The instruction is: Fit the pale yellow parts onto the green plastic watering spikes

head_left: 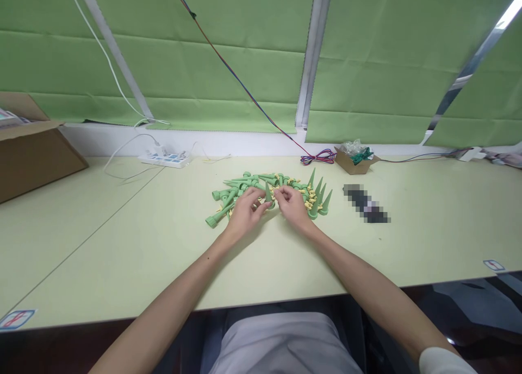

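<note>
Plainly, we gripped one green spike [268, 192] upright between fingertips of our left hand [246, 207].
It looked light and stiff, best taken at its broad base; our right hand [294, 205] pinched closed just beside it, whether on anything we couldn't tell; green parts [234, 191] lay beyond our fingers.

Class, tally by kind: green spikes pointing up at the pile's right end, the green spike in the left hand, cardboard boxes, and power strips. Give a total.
Green spikes pointing up, right end: 4
Held green spike, left hand: 1
Cardboard boxes: 2
Power strip: 1
Total: 8
</note>
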The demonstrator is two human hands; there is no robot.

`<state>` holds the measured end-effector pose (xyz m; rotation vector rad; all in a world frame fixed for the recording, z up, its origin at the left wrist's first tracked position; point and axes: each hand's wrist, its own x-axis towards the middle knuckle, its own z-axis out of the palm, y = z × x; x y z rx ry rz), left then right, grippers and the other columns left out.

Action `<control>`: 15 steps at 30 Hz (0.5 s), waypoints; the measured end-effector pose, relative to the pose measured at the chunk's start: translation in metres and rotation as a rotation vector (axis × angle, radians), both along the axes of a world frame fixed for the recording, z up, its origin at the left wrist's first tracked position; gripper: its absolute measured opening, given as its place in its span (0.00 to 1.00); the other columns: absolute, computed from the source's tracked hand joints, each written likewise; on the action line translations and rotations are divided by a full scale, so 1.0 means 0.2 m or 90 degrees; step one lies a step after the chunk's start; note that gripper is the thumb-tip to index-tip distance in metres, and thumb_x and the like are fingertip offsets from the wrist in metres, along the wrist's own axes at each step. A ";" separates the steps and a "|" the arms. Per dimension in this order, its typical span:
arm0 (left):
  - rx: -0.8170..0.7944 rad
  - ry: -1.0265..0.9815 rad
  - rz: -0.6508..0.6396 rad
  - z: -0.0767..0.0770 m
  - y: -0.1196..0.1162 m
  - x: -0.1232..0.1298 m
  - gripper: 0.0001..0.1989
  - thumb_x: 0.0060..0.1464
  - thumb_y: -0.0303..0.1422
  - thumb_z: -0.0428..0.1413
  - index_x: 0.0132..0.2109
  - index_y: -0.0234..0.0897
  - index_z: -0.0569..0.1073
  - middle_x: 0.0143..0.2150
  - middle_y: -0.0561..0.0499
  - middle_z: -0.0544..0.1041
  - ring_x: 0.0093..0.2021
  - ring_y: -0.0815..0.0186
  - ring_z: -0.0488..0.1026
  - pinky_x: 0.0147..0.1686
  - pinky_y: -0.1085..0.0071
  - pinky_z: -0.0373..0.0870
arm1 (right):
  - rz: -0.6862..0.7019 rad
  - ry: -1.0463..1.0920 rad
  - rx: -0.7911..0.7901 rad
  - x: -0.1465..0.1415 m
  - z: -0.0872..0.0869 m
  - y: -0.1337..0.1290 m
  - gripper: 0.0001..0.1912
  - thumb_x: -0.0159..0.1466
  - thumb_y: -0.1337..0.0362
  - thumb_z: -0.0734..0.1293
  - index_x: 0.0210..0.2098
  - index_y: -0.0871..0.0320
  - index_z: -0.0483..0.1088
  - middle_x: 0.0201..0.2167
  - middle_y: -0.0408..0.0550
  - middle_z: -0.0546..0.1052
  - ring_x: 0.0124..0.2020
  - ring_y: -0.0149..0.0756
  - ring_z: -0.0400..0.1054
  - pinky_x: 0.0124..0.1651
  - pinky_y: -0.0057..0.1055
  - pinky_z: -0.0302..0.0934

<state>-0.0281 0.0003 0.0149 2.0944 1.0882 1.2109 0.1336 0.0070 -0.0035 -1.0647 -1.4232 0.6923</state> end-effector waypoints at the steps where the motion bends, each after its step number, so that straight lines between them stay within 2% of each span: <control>1: 0.019 0.013 0.004 -0.01 0.00 0.00 0.08 0.58 0.39 0.58 0.39 0.38 0.74 0.43 0.47 0.72 0.33 0.66 0.69 0.32 0.69 0.69 | -0.002 -0.001 -0.005 0.00 0.00 0.00 0.19 0.64 0.50 0.63 0.23 0.55 0.61 0.17 0.38 0.61 0.21 0.30 0.53 0.25 0.29 0.48; 6: 0.025 0.036 0.025 -0.02 0.01 0.00 0.12 0.61 0.41 0.55 0.46 0.39 0.74 0.48 0.45 0.72 0.32 0.67 0.70 0.32 0.69 0.70 | -0.012 0.003 -0.007 0.00 0.00 0.00 0.19 0.65 0.50 0.63 0.24 0.55 0.62 0.17 0.38 0.61 0.20 0.30 0.53 0.25 0.29 0.48; 8: -0.001 0.025 0.035 -0.01 0.00 0.00 0.16 0.62 0.44 0.53 0.51 0.39 0.72 0.49 0.45 0.72 0.33 0.66 0.72 0.32 0.69 0.70 | -0.015 0.020 0.001 0.00 0.00 0.00 0.19 0.65 0.50 0.63 0.25 0.55 0.62 0.17 0.38 0.62 0.20 0.29 0.53 0.25 0.29 0.48; 10: -0.048 -0.001 0.046 0.01 0.00 0.01 0.19 0.64 0.48 0.49 0.51 0.39 0.70 0.47 0.44 0.74 0.33 0.65 0.72 0.32 0.69 0.69 | -0.017 0.042 0.013 0.01 0.00 0.00 0.19 0.66 0.49 0.63 0.25 0.55 0.62 0.17 0.38 0.62 0.20 0.29 0.54 0.25 0.29 0.49; 12: -0.113 -0.032 0.050 0.02 0.00 0.01 0.23 0.65 0.53 0.45 0.44 0.38 0.71 0.39 0.45 0.76 0.29 0.66 0.71 0.30 0.68 0.67 | -0.006 0.060 0.023 0.01 -0.01 0.00 0.20 0.66 0.48 0.63 0.26 0.55 0.62 0.18 0.38 0.62 0.20 0.29 0.55 0.25 0.29 0.50; 15: -0.280 -0.088 -0.016 0.04 0.00 0.01 0.32 0.62 0.60 0.42 0.29 0.37 0.70 0.25 0.47 0.72 0.23 0.66 0.69 0.25 0.68 0.66 | 0.029 0.071 0.046 0.01 -0.01 0.00 0.20 0.67 0.47 0.63 0.28 0.55 0.63 0.18 0.39 0.63 0.20 0.29 0.57 0.25 0.29 0.51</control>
